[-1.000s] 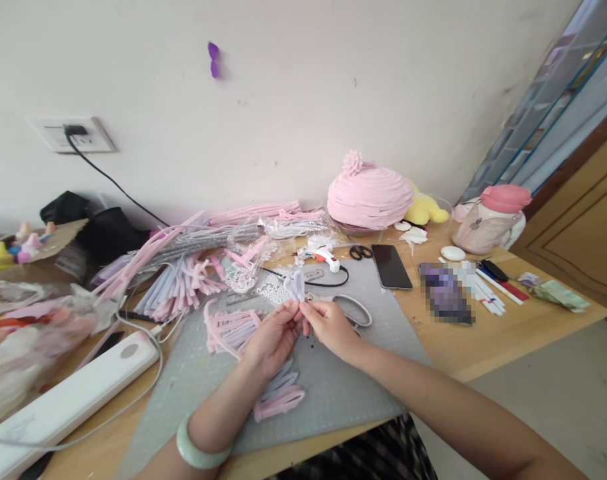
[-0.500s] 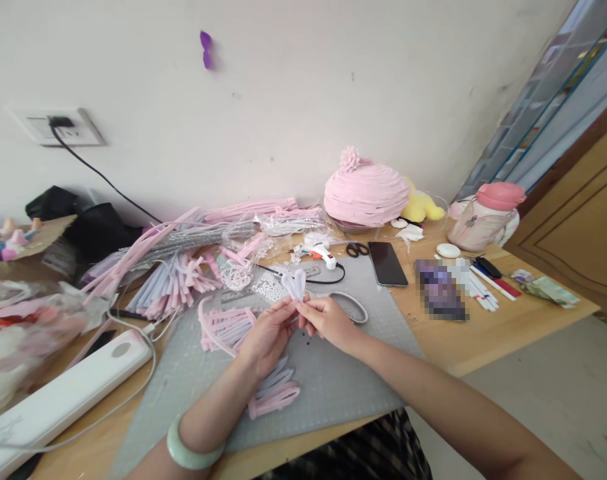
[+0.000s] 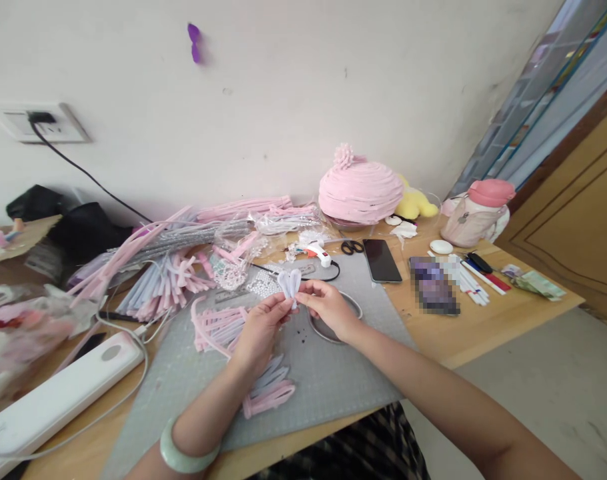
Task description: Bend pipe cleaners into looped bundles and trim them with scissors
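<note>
Pale lilac pipe cleaner loops [image 3: 289, 283] stand upright between my two hands, bent into petal-like shapes. My left hand [image 3: 264, 325] pinches them near the base from the left. From the right, the fingers of my right hand [image 3: 328, 308] are closed on the same loops. Below my left hand, pink and lilac pipe cleaner loops [image 3: 269, 397] lie on the grey cutting mat [image 3: 353, 380]. Cut pink and lilac pipe cleaners [image 3: 216, 330] lie left of the hands. A grey ring [image 3: 328, 333] lies on the mat, partly behind my right hand.
A white glue gun [image 3: 318, 253], black-handled scissors [image 3: 352, 247] and a phone [image 3: 382, 260] lie beyond the hands. Pearl beads [image 3: 263, 283] and pipe cleaner bundles [image 3: 166, 283] are at back left. A white power strip [image 3: 73, 393] with cables lies left. A pink dome [image 3: 361, 193] stands by the wall.
My right hand has turned and its fingers have shifted higher beside the loops. The loops are now spread wider apart. The whole view has shifted slightly.
</note>
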`<state>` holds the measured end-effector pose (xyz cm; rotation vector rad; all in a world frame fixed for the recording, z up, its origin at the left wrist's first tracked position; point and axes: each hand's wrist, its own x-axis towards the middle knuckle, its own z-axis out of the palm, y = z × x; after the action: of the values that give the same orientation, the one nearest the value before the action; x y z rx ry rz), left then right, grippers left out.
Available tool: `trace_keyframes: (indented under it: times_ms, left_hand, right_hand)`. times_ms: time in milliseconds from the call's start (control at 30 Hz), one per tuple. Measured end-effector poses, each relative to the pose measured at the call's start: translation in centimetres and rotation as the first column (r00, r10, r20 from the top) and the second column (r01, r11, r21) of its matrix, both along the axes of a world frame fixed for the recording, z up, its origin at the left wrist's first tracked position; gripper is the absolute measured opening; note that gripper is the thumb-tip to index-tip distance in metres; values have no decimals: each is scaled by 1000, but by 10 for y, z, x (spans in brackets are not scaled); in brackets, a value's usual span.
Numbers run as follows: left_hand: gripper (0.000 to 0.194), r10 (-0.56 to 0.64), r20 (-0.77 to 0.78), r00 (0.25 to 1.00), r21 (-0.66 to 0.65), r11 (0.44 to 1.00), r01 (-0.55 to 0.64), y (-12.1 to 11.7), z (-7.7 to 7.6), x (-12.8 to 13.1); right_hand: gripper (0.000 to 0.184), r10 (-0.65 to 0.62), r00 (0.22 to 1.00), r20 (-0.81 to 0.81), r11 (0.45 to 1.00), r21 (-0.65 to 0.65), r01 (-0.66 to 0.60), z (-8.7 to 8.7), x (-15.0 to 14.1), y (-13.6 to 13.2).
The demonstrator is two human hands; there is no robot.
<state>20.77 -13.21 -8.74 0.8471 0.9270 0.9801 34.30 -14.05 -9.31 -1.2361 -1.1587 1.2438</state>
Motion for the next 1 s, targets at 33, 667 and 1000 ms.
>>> trace_keyframes:
  times_ms: [33,667,1000]
  left_hand:
    - [19,-5,-4,1000,-6,1000,5,0,-1,0]
    - [13,-156,-108,982,112,979,168,0,3,1]
    - [14,-166,-217,962,106,976,193,0,2,2]
  right_hand:
    - [12,-11,1000,4,1000,1,11,0,0,0]
    - [16,60,998,-31,998,1,-60,-2,1,-1]
    - [20,-1,999,-38,1000,-21,1,-2,-3,-3]
